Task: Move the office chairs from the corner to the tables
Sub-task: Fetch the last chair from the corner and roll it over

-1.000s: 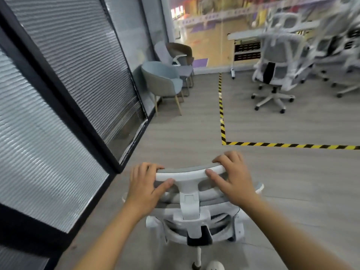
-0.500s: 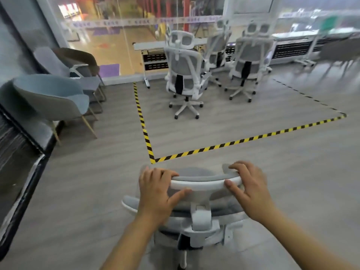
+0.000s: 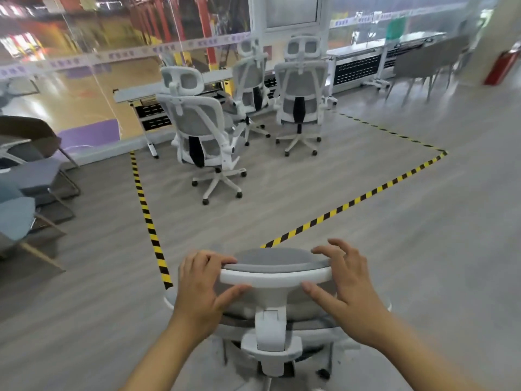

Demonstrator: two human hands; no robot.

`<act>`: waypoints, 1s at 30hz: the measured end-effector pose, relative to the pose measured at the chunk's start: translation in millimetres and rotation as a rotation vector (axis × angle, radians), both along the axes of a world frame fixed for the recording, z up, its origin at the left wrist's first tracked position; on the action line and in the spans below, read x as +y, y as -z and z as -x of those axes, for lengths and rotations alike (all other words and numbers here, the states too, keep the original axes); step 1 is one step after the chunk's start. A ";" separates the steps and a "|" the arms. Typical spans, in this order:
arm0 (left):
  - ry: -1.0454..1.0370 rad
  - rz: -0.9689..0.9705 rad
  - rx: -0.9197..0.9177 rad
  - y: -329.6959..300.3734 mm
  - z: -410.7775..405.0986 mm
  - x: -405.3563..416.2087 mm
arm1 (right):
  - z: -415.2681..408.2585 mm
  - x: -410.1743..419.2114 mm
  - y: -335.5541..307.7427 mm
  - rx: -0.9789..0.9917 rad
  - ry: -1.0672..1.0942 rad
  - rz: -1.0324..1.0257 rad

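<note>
We gripped the headrest (image 3: 275, 268) of the near office chair (image 3: 277, 320) with our left hand (image 3: 201, 289), fingers curled over its top edge and thumb underneath. Our right hand (image 3: 348, 289) lay at the headrest's right end, fingers spread and only loosely bent, thumb against the white rim. The chair stood just short of the yellow-black floor tape (image 3: 352, 203). Farther off, three white office chairs (image 3: 201, 128) stood inside the tape near the long tables (image 3: 132, 93).

Headrest (image 3: 275, 262): grey mesh cloth in smooth white plastic frame; floor (image 3: 394, 249) matt grey wood-look; glass wall (image 3: 84, 88) glossy
</note>
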State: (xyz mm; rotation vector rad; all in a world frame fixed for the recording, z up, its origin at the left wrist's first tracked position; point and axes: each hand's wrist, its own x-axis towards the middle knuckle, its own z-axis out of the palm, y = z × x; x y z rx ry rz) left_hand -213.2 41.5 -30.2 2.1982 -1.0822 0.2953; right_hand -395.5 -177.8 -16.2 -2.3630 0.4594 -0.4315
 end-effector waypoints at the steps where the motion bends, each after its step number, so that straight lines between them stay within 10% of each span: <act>1: 0.004 -0.015 -0.001 -1.3 -14.4 -21.0 | -12.5 -20.2 0.0 -0.004 -0.006 -0.010; 30: 0.075 -0.047 -0.011 -12.5 -448.5 -604.6 | -433.5 -578.9 -19.9 0.028 0.207 -0.007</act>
